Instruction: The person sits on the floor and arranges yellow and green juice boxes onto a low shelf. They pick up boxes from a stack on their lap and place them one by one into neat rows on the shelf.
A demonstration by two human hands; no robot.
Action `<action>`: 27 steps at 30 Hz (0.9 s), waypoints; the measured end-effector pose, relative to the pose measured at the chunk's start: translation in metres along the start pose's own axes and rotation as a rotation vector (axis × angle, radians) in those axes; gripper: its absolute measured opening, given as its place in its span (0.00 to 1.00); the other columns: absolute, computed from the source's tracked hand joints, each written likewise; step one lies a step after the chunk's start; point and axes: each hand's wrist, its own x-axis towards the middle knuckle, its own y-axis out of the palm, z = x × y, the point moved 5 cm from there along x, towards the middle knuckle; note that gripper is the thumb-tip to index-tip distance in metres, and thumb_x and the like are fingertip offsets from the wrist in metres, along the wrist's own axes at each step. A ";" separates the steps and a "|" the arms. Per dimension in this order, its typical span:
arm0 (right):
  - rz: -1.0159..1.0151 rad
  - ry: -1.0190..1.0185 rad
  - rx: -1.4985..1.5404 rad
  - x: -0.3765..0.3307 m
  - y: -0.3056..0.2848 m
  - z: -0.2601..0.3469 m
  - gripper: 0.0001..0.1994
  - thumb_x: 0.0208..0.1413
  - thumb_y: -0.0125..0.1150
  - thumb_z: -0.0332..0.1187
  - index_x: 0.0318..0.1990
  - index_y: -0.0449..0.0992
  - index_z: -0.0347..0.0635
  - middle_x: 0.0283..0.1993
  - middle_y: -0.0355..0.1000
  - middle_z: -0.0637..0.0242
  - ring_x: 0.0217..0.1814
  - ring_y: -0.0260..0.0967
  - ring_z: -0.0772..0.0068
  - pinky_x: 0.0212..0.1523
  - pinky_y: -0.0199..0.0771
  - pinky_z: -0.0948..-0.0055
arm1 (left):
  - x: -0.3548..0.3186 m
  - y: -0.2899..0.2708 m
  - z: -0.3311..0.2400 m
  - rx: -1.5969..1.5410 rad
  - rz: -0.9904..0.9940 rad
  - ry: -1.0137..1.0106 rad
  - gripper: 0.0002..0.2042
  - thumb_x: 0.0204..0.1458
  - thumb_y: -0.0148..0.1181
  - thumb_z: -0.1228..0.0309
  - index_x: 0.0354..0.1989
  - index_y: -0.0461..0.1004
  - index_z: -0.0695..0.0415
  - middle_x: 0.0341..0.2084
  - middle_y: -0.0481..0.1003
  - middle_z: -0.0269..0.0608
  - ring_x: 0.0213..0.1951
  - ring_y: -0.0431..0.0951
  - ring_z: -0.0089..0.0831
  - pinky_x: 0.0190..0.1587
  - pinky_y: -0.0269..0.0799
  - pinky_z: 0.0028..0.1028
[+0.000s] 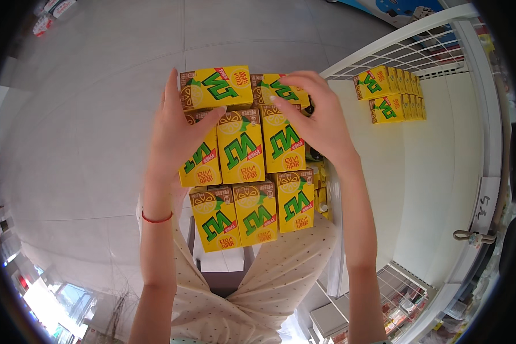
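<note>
Several yellow drink cartons with lemon pictures and green lettering are grouped in front of my knees. My left hand grips the upper left carton, its fingers along the outer side and its thumb at the lower edge. That carton lies sideways across the far end of the group. Beside it, my right hand closes over the upper right carton, fingers over the top and thumb below. Nearer to me stand a middle row with a centre carton and a front row with another carton. What supports them is mostly hidden.
To the right stands a white shelf with a wire side panel. Two rows of matching cartons sit at its far end. A knotted cord hangs at its right edge. Grey tiled floor spreads to the left.
</note>
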 end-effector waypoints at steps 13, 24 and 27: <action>0.012 -0.087 -0.091 0.010 0.061 0.037 0.20 0.53 0.65 0.42 0.42 0.75 0.30 0.62 0.59 0.51 0.67 0.56 0.49 0.68 0.45 0.45 | 0.014 -0.016 0.003 -0.123 -0.222 -0.108 0.15 0.56 0.60 0.63 0.38 0.75 0.65 0.25 0.79 0.35 0.25 0.73 0.17 0.27 0.68 0.22; -0.389 0.211 0.867 0.003 0.008 0.074 0.29 0.56 0.61 0.26 0.65 0.59 0.38 0.52 0.73 0.58 0.47 0.74 0.73 0.38 0.79 0.78 | -0.045 0.013 -0.069 -0.503 -0.177 0.155 0.17 0.54 0.63 0.71 0.49 0.73 0.68 0.39 0.79 0.41 0.40 0.78 0.25 0.47 0.71 0.22; -0.528 0.347 0.798 -0.028 -0.039 0.052 0.30 0.55 0.62 0.25 0.65 0.59 0.37 0.53 0.72 0.60 0.50 0.73 0.75 0.36 0.77 0.79 | -0.064 0.021 -0.084 -0.024 0.045 0.414 0.21 0.50 0.65 0.74 0.52 0.71 0.68 0.50 0.74 0.49 0.52 0.75 0.38 0.55 0.68 0.31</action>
